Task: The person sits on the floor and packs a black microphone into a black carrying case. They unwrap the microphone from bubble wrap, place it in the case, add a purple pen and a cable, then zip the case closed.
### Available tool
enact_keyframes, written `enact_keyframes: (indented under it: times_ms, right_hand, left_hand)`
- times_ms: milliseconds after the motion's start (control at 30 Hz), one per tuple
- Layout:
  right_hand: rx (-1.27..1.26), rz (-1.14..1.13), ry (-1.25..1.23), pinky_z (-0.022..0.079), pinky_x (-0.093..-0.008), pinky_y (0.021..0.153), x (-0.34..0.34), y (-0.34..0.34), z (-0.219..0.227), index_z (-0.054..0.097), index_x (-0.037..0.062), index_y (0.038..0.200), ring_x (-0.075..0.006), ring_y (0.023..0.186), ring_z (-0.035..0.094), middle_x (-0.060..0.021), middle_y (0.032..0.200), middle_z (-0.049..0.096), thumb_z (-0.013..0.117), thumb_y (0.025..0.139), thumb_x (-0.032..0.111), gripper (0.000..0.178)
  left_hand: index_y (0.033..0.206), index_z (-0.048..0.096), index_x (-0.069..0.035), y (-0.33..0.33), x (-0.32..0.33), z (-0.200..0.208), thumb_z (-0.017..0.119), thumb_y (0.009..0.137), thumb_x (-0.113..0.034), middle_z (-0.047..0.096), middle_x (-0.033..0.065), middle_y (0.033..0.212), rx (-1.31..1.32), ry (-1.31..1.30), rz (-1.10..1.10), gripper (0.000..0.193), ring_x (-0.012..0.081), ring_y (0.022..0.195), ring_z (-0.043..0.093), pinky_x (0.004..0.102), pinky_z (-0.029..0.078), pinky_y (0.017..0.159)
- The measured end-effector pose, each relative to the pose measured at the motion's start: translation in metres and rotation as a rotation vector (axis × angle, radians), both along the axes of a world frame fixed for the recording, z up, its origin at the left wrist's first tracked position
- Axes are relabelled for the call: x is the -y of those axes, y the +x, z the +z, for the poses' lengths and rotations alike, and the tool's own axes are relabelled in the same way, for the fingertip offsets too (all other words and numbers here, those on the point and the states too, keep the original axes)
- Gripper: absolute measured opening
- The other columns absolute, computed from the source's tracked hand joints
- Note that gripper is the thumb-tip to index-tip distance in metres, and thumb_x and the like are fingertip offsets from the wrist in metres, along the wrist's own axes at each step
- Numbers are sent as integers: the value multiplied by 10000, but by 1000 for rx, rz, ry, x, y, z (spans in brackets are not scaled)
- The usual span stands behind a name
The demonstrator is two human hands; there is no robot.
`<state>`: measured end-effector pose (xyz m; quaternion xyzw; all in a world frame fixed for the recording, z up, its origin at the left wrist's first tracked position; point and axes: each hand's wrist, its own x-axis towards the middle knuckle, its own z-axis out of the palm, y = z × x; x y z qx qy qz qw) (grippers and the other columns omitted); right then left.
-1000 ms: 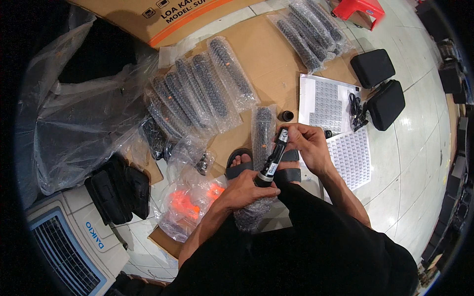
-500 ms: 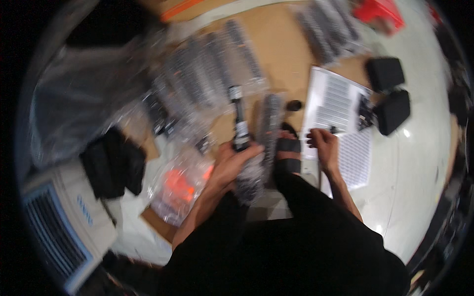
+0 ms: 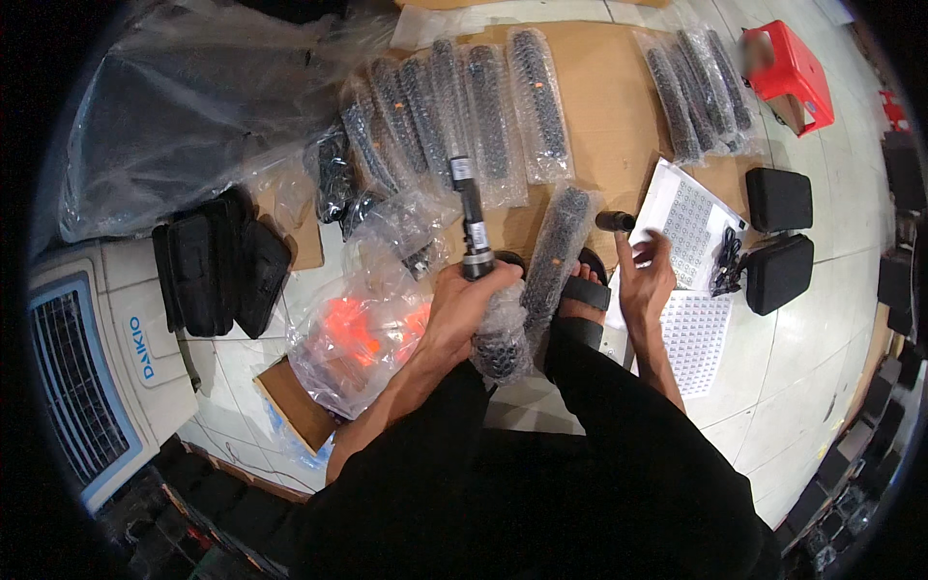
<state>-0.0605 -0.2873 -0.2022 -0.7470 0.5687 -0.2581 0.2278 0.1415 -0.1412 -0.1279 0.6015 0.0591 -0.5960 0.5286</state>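
My left hand (image 3: 452,314) is closed around a black flashlight-like tube (image 3: 471,217) with white labels. The tube points away from me, its lower part in bubble wrap (image 3: 503,353). Just right of it lies a bubble-wrapped black rod (image 3: 558,253), by my sandalled right foot (image 3: 583,295). My right hand (image 3: 648,280) is empty, with its fingers apart and partly bent. Its index fingertip is close beside a short black cylinder (image 3: 615,221) at the left edge of a printed sheet (image 3: 681,227); whether they touch is hard to tell.
Several bubble-wrapped rods (image 3: 538,106) lie on cardboard (image 3: 604,106) ahead, with more (image 3: 701,92) farther right. Black cases (image 3: 778,275) and a coiled cable (image 3: 727,261) sit at right, a red stool (image 3: 788,77) beyond. A plastic bag with orange pieces (image 3: 353,333) and black pouches (image 3: 217,261) are left.
The whole view has shifted and sharpened. My right hand has come nearer the short black cylinder, its fingers opening out. My left hand keeps its hold on the tube.
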Motion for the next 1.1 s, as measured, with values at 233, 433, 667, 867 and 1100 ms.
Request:
enact_keyframes:
  times_ms: [233, 433, 667, 867, 1100]
  right_hand:
    - [287, 96, 199, 489, -269, 742, 48, -6, -7, 669, -65, 1067, -127, 800, 618, -98, 912, 710, 699, 914, 154, 270]
    - [1074, 183, 586, 534, -383, 890, 73, 0, 73, 580, -116, 1123, -263, 922, 689, -254, 1072, 673, 500, 978, 193, 350]
    - [1117, 289, 740, 554, -400, 873, 80, 24, 88, 480, -69, 1297, -319, 939, 695, -265, 1053, 667, 497, 978, 195, 414]
    - [1126, 351, 871, 573, -413, 857, 56, 33, 83, 391, -22, 1398, -346, 950, 699, -259, 1071, 659, 463, 988, 175, 461]
    - [1028, 462, 918, 567, -469, 883, 32, 32, 85, 387, 9, 1405, -371, 1000, 680, -253, 1099, 643, 500, 1001, 237, 478]
  left_hand:
    - [877, 692, -34, -3, 7, 7, 773, 783, -154, 670, 28, 859, 296, -108, -564, 172, 119, 779, 616, 281, 483, 745]
    - [885, 713, -20, -8, -5, -23, 778, 762, -231, 694, 55, 842, 609, -145, -820, 252, 151, 799, 631, 298, 471, 819]
    - [875, 734, -13, -5, 3, -2, 785, 757, -269, 719, 68, 821, 308, -183, -1001, 287, 151, 800, 649, 295, 475, 808]
    - [882, 741, -38, -5, 6, 6, 795, 744, -319, 725, 67, 842, 346, -213, -1047, 317, 163, 827, 657, 297, 470, 833]
    - [888, 737, -51, -7, -3, -11, 795, 741, -333, 726, 70, 859, 316, -275, -1015, 324, 176, 851, 658, 298, 463, 846]
